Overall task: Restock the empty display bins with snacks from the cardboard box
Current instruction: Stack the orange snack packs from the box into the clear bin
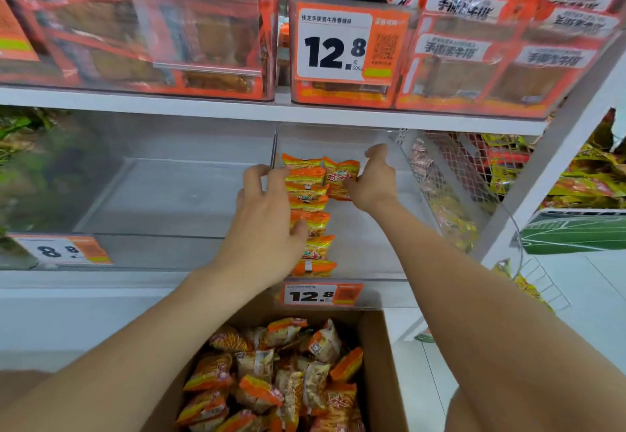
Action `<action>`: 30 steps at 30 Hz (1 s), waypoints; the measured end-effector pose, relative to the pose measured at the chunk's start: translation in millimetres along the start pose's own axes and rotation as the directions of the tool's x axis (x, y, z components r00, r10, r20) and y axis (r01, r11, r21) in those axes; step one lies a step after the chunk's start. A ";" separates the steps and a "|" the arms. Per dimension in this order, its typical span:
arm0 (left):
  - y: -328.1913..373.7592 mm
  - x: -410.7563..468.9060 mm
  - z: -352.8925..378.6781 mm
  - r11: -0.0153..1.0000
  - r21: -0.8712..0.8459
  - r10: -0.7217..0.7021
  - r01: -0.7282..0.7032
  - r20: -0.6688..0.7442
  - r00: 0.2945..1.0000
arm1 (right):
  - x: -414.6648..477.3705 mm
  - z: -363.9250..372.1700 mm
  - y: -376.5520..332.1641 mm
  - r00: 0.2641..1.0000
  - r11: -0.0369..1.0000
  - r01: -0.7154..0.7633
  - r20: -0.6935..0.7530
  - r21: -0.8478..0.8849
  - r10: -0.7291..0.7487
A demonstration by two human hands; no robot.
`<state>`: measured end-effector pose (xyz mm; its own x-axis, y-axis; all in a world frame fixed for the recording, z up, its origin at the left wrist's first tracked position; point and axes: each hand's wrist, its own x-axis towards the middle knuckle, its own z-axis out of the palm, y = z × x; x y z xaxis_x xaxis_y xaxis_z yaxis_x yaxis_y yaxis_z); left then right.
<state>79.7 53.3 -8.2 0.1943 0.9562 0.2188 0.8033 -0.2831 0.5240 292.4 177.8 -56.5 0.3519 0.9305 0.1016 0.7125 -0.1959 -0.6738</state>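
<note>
A clear display bin (379, 245) on the middle shelf holds a row of orange snack packets (310, 206) standing along its left side. My left hand (262, 218) reaches into the bin with curled fingers and its thumb presses on that row. At the back of the bin, my right hand (372, 182) pinches one orange packet (340, 174). Below the shelf stands the open cardboard box (379, 364) with several more packets (281, 374) piled loosely inside.
A second clear bin (162, 194) to the left has nothing in it, with an 8.8 price tag (62, 250). A 12.8 tag (321, 294) hangs under the worked bin. The upper shelf (237, 110) carries full bins. A wire basket (454, 188) of snacks stands at right.
</note>
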 end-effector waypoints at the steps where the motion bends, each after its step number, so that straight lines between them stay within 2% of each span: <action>1: 0.1 -0.2 1.9 0.999 -0.046 -0.015 0.013 -0.027 1.000 | 1.7 2.3 0.6 1.000 1.000 -0.010 -0.003 0.006 0.010; 4: 0.1 1.4 1.9 0.996 -0.086 -0.029 0.022 -0.079 0.996 | 5.4 1.8 6.0 0.995 0.994 0.058 0.089 -0.095 -0.050; 8: -1.9 -0.7 -4.0 0.995 -0.097 -0.044 0.039 -0.053 0.998 | -7.0 -19.4 8.0 0.970 0.979 0.133 0.225 -0.153 -0.096; 11: -3.1 -10.0 -14.7 0.997 -0.071 -0.027 0.023 -0.055 0.998 | -40.8 -45.9 -4.8 0.967 0.953 0.250 0.098 -0.170 -0.236; 13: -3.2 -22.0 -22.0 1.000 0.009 0.028 -0.027 -0.112 0.993 | -80.7 -66.4 -19.1 0.929 0.924 0.371 0.040 -0.088 -0.369; 14: -3.1 -29.9 -26.1 0.996 0.061 0.071 -0.063 -0.150 0.986 | -103.9 -77.3 -26.6 0.912 0.913 0.407 0.058 -0.014 -0.406; 15: -2.8 -38.8 -30.3 0.990 0.093 0.121 -0.106 -0.178 0.976 | -127.9 -87.7 -32.9 0.894 0.902 0.427 0.120 0.068 -0.432; 17: -3.2 -60.4 -35.8 0.979 0.065 0.200 -0.193 -0.151 0.968 | -175.5 -103.7 -40.6 0.818 0.888 0.436 0.348 0.142 -0.457; 18: -2.4 -72.3 -36.6 0.979 0.018 0.204 -0.204 -0.082 0.975 | -194.9 -105.5 -39.3 0.760 0.881 0.459 0.463 0.116 -0.456; 20: -2.8 -96.9 -27.8 0.983 -0.040 0.181 -0.177 0.150 0.972 | -228.4 -96.6 -26.9 0.643 0.841 0.541 0.635 0.021 -0.429; 21: -5.1 -106.4 -19.8 0.984 -0.021 0.175 -0.176 0.278 0.945 | -241.3 -87.8 -17.3 0.590 0.810 0.586 0.697 -0.020 -0.409; 23: -11.7 -126.7 0.2 0.978 0.039 0.156 -0.206 0.524 0.837 | -264.9 -67.6 8.4 0.510 0.755 0.647 0.796 -0.107 -0.325; 25: -19.2 -144.1 21.7 0.971 0.056 0.126 -0.232 0.705 0.698 | -279.6 -47.7 37.8 0.488 0.724 0.655 0.853 -0.216 -0.186; 28: -29.8 -168.9 55.8 0.931 0.142 0.054 -0.336 0.857 0.512 | -297.8 -20.2 73.5 0.483 0.701 0.633 0.875 -0.328 -0.027; 30: -43.7 -185.6 79.1 0.890 0.178 0.026 -0.419 0.900 0.436 | -315.2 0.1 90.3 0.450 0.705 0.617 0.892 -0.350 0.049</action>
<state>53.0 -106.0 -136.8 0.6116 0.4761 -0.6318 0.7339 -0.6397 0.2284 245.8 -133.2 -149.5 -0.3482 0.6851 -0.6399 0.9318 0.3276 -0.1563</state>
